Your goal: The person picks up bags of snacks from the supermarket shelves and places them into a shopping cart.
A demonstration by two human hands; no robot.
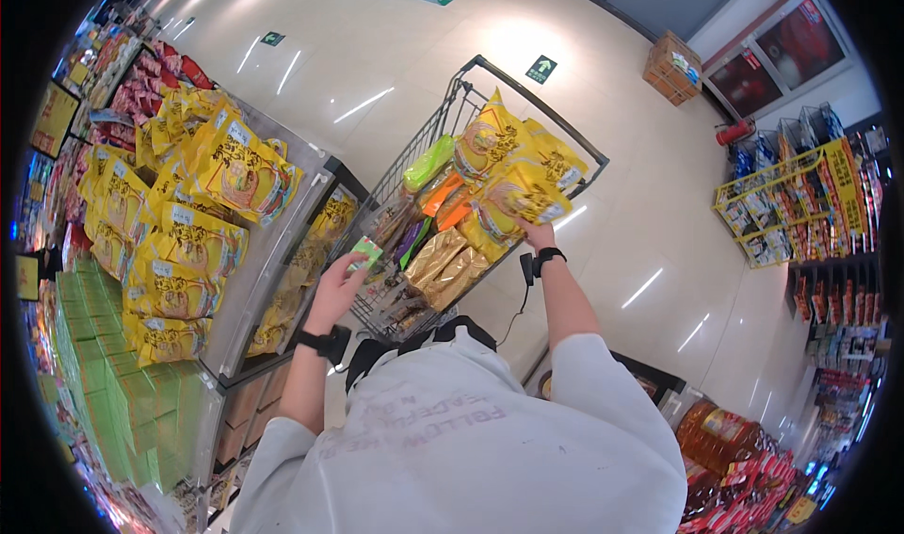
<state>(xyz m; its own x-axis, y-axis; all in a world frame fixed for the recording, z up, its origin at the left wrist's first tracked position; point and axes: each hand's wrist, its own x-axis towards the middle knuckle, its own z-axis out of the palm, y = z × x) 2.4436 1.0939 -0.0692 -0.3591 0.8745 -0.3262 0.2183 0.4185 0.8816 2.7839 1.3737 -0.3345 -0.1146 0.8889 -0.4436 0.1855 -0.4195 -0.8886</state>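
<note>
The person's left grip, a bare hand with a black band at the wrist, is closed on a small green packet held over the near left side of a wire shopping cart. The right grip, with a dark band and a thin cable at the wrist, is holding a yellow bag by its lower edge; the bag is inside the cart near its right side, touching other yellow bags, though how tightly the fingers press cannot be told. Also in the cart are a lime green bag along the left side, orange bags in the middle, and shiny gold bags toward the person. To the left, a grey display surface carries a heap of yellow bags, with stacked green boxes just beside them. Across the pale tile floor, a yellow wire rack of small packets stands well apart from the cart on the right, and large bottles of brown liquid stand at the lower right, near the person's white sleeve
</note>
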